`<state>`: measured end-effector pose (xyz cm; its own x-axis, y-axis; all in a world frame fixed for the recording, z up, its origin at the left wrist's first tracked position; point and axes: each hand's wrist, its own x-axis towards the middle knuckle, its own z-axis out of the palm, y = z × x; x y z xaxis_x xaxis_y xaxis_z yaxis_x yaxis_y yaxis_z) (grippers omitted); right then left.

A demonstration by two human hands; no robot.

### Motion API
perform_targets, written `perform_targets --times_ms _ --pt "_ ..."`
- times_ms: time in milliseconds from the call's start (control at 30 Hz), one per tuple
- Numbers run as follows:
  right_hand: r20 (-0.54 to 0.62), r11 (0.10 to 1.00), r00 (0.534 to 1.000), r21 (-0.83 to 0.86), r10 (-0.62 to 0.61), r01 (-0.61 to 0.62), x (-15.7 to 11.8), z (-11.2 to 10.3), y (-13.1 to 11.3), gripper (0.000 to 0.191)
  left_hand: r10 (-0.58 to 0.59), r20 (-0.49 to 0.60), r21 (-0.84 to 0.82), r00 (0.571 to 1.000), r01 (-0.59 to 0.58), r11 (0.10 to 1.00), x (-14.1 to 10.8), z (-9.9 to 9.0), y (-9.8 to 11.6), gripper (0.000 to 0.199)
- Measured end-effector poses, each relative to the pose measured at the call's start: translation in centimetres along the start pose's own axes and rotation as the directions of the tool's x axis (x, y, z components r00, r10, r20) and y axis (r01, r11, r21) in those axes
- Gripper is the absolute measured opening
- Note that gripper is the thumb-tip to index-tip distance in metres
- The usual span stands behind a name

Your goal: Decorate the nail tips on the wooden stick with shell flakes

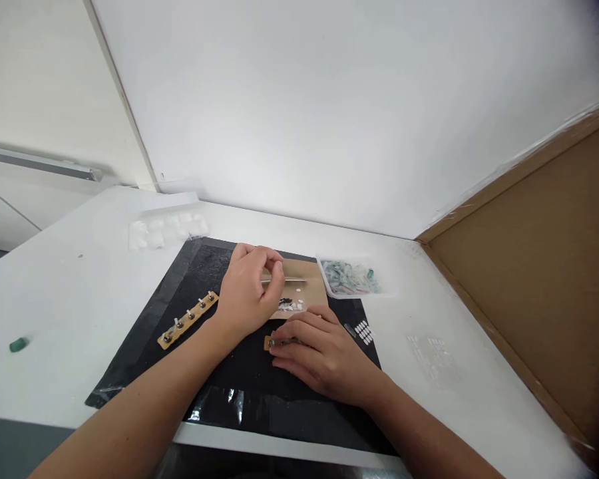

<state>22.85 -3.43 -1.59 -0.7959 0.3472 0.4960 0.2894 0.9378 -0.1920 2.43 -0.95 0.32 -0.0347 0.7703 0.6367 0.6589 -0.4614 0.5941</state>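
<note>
Black sheeting (239, 376) covers the middle of our white tabletop (74, 293), and nearly everything we are handling lies on it. Our right hand (324, 352) is closed over the second wooden strip (267, 342), so that only its left end and a few metal parts show between the fingers. Our left hand (247, 289) is raised just beyond, thumb and forefinger curled together at the tips; we cannot tell whether anything is pinched there. A thin pale rod (295, 279) runs behind that thumb and over the brown card (315, 293), and whether we grip it or it merely lies there is unclear. The two hands are near each other without touching.

Small white flakes (292, 306) and a dark scrap are scattered on the card. Left of our left forearm, the first wooden strip (188, 319) lies at a slant, carrying a row of five metal studs with pale pieces standing up from them. White oval tabs (364, 332) sit in rows beyond our right hand, and the clear box (349, 276) of green and whitish pieces is behind them.

We judge the step to be fine work at the second strip: the right hand steadies, the left manages something small. What comes next seems to call for a light, exact fingertip placement, without jarring the strip.
</note>
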Motion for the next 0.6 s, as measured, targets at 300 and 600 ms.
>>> perform_targets --times_ms 300,600 --pt "-0.039 1.000 0.999 0.002 0.018 -0.018 -0.01 0.29 0.19 0.009 -0.012 0.004 -0.003 1.000 0.012 1.000 -0.06 0.06 -0.12 0.008" --pt "-0.081 1.000 0.997 0.003 0.011 -0.011 0.15 0.41 0.13 0.012 -0.003 0.007 0.007 1.000 0.003 1.000 0.01 -0.07 0.08 0.008"
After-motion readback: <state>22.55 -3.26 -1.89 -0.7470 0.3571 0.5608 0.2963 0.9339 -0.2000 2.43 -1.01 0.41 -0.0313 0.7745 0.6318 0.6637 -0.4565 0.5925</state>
